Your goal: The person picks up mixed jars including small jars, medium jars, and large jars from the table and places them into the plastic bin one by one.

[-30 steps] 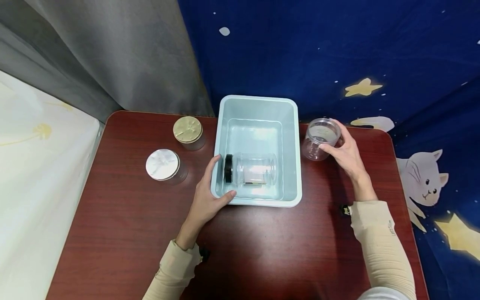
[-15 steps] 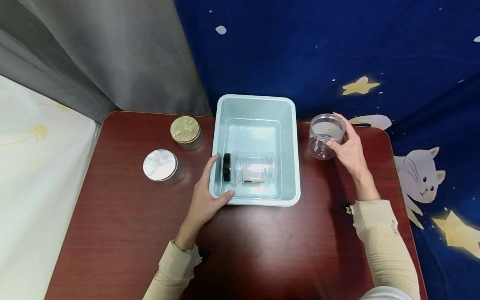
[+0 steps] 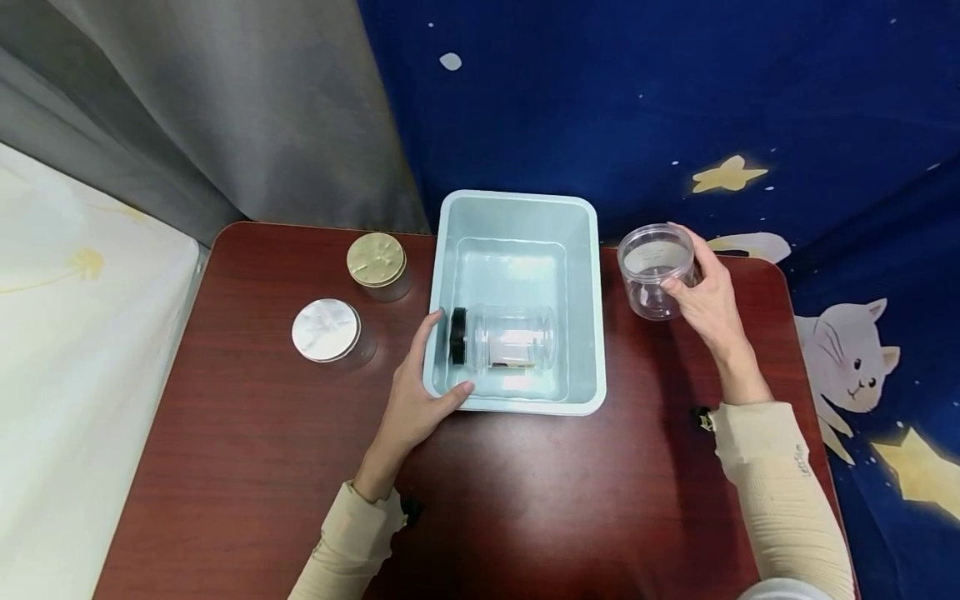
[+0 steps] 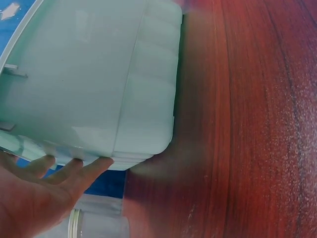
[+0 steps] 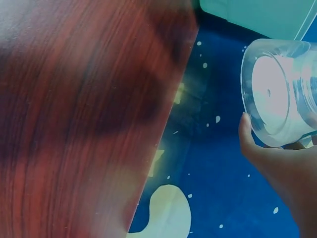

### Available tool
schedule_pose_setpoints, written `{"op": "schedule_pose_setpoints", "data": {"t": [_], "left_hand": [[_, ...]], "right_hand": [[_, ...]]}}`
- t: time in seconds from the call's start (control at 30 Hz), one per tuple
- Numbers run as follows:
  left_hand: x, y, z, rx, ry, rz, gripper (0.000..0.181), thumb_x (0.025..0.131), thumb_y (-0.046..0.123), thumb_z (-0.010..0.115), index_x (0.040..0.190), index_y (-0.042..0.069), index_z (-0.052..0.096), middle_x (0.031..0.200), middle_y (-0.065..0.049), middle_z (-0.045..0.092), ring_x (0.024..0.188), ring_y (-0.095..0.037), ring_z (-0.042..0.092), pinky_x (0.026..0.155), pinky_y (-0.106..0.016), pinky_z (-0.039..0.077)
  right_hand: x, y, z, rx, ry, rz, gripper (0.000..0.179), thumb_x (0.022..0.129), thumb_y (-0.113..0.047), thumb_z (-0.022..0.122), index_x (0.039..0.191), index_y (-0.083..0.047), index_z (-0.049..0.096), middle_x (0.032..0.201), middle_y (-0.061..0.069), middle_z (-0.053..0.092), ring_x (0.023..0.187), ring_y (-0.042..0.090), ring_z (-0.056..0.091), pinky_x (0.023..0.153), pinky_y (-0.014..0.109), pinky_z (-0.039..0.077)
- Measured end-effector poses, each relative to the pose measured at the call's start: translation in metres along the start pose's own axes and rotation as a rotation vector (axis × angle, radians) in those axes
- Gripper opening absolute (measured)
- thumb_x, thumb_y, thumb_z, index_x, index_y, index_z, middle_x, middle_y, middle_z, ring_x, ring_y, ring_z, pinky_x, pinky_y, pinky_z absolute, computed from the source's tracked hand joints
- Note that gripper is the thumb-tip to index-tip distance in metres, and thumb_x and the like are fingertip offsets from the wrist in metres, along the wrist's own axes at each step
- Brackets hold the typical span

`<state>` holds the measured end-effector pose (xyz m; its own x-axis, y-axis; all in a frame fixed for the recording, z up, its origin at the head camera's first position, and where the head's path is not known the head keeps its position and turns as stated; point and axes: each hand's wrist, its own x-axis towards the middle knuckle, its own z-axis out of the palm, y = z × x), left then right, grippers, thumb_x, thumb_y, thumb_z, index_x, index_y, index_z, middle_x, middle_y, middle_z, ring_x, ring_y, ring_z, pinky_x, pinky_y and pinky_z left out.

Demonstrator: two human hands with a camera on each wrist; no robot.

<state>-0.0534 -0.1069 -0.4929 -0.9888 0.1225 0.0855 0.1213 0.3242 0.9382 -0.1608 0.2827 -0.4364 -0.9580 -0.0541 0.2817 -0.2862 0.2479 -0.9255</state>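
My right hand [image 3: 708, 296] grips a clear plastic jar [image 3: 651, 292] near its rim, to the right of the tub. In the right wrist view the base of the jar [image 5: 270, 91] faces the camera, and the jar appears raised off the table. A whitish patch shows inside its mouth. My left hand [image 3: 412, 404] rests at the near left corner of a pale blue plastic tub [image 3: 596, 333], with thumb and fingers spread. The left wrist view shows straight fingers [image 4: 91, 173] touching the tub's outer wall. Inside the tub lies a clear jar with a black lid [image 3: 513, 333] on its side.
Left of the tub, a gold-lidded jar [image 3: 377, 260] and a silver-lidded jar [image 3: 326, 331] stand on the brown wooden table [image 3: 247, 467]. A blue curtain [image 3: 637, 125] and a grey curtain [image 3: 315, 125] hang behind the table's far edge.
My right hand has moved the clear jar a little to the right, away from the tub, and apparently upward. My left hand and the tub have stayed in place.
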Motion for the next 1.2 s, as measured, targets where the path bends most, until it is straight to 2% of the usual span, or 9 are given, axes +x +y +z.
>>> {"op": "schedule_pose_setpoints", "data": {"t": [0.1, 0.2, 0.43, 0.63, 0.73, 0.83, 0.97, 1.2], "left_hand": [[0.0, 0.001, 0.0, -0.009, 0.004, 0.004, 0.095, 0.079, 0.017, 0.081, 0.155, 0.034, 0.027, 0.154, -0.01, 0.04, 0.139, -0.023, 0.038, 0.107, -0.058, 0.031], [0.0, 0.001, 0.0, -0.01, 0.001, 0.006, 0.095, 0.079, 0.016, 0.081, 0.155, 0.034, 0.027, 0.154, -0.01, 0.04, 0.139, -0.023, 0.038, 0.107, -0.058, 0.031], [-0.001, 0.001, -0.002, -0.002, 0.002, 0.013, 0.095, 0.078, 0.017, 0.081, 0.156, 0.025, 0.028, 0.154, -0.01, 0.04, 0.14, -0.022, 0.037, 0.108, -0.058, 0.031], [0.0, 0.002, -0.001, 0.002, -0.008, 0.011, 0.095, 0.079, 0.018, 0.081, 0.157, 0.027, 0.027, 0.154, -0.01, 0.04, 0.141, -0.021, 0.036, 0.109, -0.056, 0.03], [0.001, 0.008, -0.002, -0.008, -0.006, 0.012, 0.094, 0.079, 0.013, 0.08, 0.157, 0.02, 0.027, 0.155, -0.013, 0.038, 0.142, -0.025, 0.035, 0.11, -0.058, 0.028], [0.0, 0.023, -0.006, -0.012, -0.008, 0.013, 0.091, 0.08, 0.01, 0.079, 0.155, 0.01, 0.028, 0.154, -0.017, 0.038, 0.142, -0.03, 0.035, 0.11, -0.059, 0.028], [0.0, 0.041, -0.01, -0.006, -0.008, 0.009, 0.087, 0.08, 0.011, 0.077, 0.154, 0.004, 0.03, 0.153, -0.018, 0.039, 0.141, -0.036, 0.036, 0.109, -0.059, 0.029], [0.0, 0.043, -0.009, -0.019, -0.015, -0.014, 0.087, 0.079, 0.008, 0.076, 0.154, 0.007, 0.031, 0.153, -0.019, 0.039, 0.14, -0.031, 0.037, 0.108, -0.059, 0.03]], "right_hand": [[0.002, -0.003, 0.0, -0.007, 0.013, -0.023, 0.091, 0.072, -0.052, 0.084, 0.141, 0.0, 0.053, 0.136, 0.019, 0.057, 0.119, 0.014, 0.052, 0.103, 0.023, 0.034], [0.004, -0.005, 0.001, -0.005, 0.029, -0.035, 0.094, 0.07, -0.055, 0.084, 0.14, 0.0, 0.054, 0.135, 0.015, 0.059, 0.121, 0.015, 0.052, 0.104, 0.023, 0.034], [0.004, -0.004, 0.002, 0.003, 0.04, -0.067, 0.097, 0.068, -0.058, 0.082, 0.138, 0.003, 0.055, 0.134, 0.011, 0.061, 0.122, 0.017, 0.052, 0.104, 0.023, 0.034], [0.007, -0.006, 0.001, 0.009, 0.05, -0.105, 0.1, 0.067, -0.062, 0.08, 0.138, 0.004, 0.055, 0.133, 0.011, 0.062, 0.122, 0.015, 0.053, 0.104, 0.023, 0.034], [0.009, -0.008, 0.003, -0.004, 0.041, -0.108, 0.1, 0.067, -0.063, 0.079, 0.138, 0.003, 0.056, 0.132, 0.01, 0.063, 0.122, 0.013, 0.053, 0.105, 0.024, 0.034], [0.011, -0.013, 0.005, -0.033, 0.03, -0.11, 0.1, 0.066, -0.066, 0.078, 0.136, 0.003, 0.057, 0.129, 0.009, 0.065, 0.12, 0.011, 0.055, 0.105, 0.023, 0.034], [0.015, -0.021, 0.006, -0.035, 0.003, -0.111, 0.1, 0.065, -0.066, 0.079, 0.135, 0.003, 0.058, 0.125, 0.008, 0.067, 0.116, 0.012, 0.056, 0.103, 0.023, 0.035], [0.019, -0.03, 0.002, -0.017, -0.001, -0.131, 0.101, 0.065, -0.064, 0.081, 0.136, 0.003, 0.057, 0.123, 0.005, 0.067, 0.111, 0.013, 0.056, 0.098, 0.022, 0.036]]}}
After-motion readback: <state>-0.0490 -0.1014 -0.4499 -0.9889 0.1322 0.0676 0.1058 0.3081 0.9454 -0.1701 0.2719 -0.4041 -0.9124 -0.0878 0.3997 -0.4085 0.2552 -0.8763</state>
